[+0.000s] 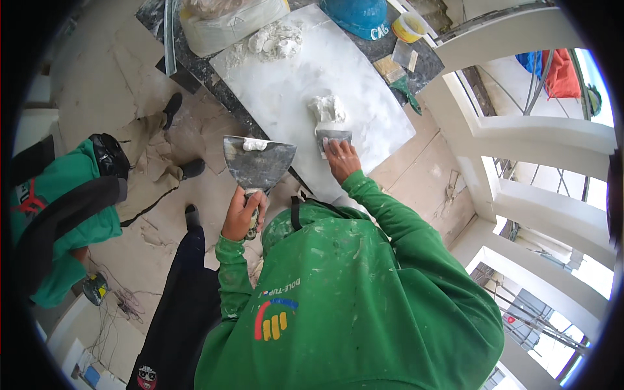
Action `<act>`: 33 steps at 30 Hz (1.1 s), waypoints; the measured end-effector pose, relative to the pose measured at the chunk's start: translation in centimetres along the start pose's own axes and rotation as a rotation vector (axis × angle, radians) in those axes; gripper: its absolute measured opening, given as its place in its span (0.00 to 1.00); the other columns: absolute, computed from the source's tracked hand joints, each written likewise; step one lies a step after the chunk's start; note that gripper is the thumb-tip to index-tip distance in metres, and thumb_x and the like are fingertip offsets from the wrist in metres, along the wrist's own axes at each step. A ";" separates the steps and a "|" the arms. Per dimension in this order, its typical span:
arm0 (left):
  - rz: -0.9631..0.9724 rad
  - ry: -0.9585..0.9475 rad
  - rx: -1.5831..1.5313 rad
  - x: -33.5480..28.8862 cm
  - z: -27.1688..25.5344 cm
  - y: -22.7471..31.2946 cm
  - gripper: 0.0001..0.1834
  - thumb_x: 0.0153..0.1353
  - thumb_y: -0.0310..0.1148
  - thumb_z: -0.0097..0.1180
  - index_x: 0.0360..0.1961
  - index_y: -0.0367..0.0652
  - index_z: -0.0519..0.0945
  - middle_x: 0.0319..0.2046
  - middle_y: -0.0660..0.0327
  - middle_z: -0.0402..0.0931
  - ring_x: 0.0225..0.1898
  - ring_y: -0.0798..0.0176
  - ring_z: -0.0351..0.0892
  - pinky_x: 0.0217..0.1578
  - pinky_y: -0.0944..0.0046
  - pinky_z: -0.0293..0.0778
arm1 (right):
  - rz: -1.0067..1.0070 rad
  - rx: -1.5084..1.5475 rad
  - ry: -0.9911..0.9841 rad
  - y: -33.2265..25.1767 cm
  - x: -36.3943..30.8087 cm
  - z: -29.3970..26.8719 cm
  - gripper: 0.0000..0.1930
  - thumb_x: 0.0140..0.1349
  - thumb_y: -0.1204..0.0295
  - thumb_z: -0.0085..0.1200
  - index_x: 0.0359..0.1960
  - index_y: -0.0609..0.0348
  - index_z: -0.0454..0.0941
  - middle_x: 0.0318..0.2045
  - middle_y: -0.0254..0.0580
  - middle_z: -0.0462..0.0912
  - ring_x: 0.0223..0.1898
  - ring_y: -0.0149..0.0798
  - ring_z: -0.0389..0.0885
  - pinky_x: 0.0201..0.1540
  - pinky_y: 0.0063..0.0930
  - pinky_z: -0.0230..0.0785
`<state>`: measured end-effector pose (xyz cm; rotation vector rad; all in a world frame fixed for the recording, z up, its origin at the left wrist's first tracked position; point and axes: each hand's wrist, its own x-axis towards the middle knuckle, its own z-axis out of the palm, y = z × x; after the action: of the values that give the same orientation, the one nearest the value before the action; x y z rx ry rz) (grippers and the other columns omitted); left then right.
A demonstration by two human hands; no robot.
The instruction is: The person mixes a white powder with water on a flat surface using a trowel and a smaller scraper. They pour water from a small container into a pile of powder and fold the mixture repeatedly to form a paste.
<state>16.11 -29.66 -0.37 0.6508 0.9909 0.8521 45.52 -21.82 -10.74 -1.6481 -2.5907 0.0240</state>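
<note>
My left hand (pixel 243 216) is closed round the handle of a wide putty knife (pixel 259 164). Its broad grey blade points away from me, just off the near left side of a white board, with a dab of white paste (pixel 254 144) by the blade's far edge. On the board (pixel 305 84), my right hand (pixel 342 158) grips a smaller putty knife (pixel 333 136), fingers laid over its blade. Just beyond that blade sits a mound of white putty (pixel 327 109). A larger lumpy heap of putty (pixel 275 41) lies at the board's far left.
Beyond the board stand a whitish tub (pixel 224 29), a blue hard hat (pixel 356 16) and a yellow-rimmed container (pixel 409 27). A paintbrush (pixel 398 79) rests at the dark table's right. People stand at left, one in green (pixel 71 201). Wall openings line the right.
</note>
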 end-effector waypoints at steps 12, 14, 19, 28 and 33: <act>0.040 -0.002 0.044 0.0 -1.3 -0.4 0.10 0.69 0.35 0.45 0.43 0.39 0.64 0.28 0.61 0.68 0.19 0.71 0.69 0.14 0.71 0.66 | -0.008 0.128 -0.092 0.8 1.2 -0.6 0.18 0.55 0.76 0.48 0.48 0.49 0.77 0.46 0.36 0.77 0.47 0.42 0.73 0.45 0.40 0.64; 0.041 0.014 0.050 -0.2 -1.7 -0.3 0.11 0.70 0.36 0.45 0.43 0.39 0.64 0.28 0.61 0.68 0.19 0.71 0.69 0.14 0.70 0.67 | -0.035 0.154 -0.258 0.6 0.6 -2.6 0.17 0.56 0.76 0.47 0.48 0.49 0.77 0.47 0.35 0.78 0.49 0.41 0.73 0.46 0.39 0.65; 0.064 -0.069 0.025 0.8 -2.2 -0.8 0.12 0.70 0.36 0.44 0.48 0.41 0.63 0.30 0.61 0.68 0.19 0.71 0.68 0.14 0.71 0.67 | 0.036 0.255 -0.211 1.4 1.8 -6.8 0.12 0.59 0.73 0.48 0.43 0.46 0.79 0.44 0.32 0.79 0.47 0.39 0.75 0.46 0.37 0.66; -0.064 -0.528 -0.549 2.9 1.9 1.2 0.21 0.69 0.40 0.46 0.57 0.42 0.60 0.29 0.58 0.66 0.18 0.70 0.66 0.10 0.72 0.64 | -0.143 0.911 0.362 -2.5 3.6 -21.7 0.18 0.69 0.70 0.42 0.55 0.66 0.72 0.50 0.54 0.75 0.50 0.51 0.75 0.53 0.38 0.66; -0.111 -0.822 -0.585 4.8 3.0 3.4 0.20 0.69 0.38 0.47 0.57 0.41 0.61 0.28 0.59 0.66 0.17 0.70 0.66 0.10 0.74 0.62 | -0.371 0.667 0.356 -2.0 1.8 -22.4 0.24 0.54 0.77 0.54 0.55 0.64 0.73 0.50 0.48 0.77 0.48 0.48 0.73 0.51 0.37 0.66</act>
<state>19.16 -24.10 1.46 0.3686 0.0184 0.6353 44.44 -21.60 11.83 -0.8473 -2.2177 0.4688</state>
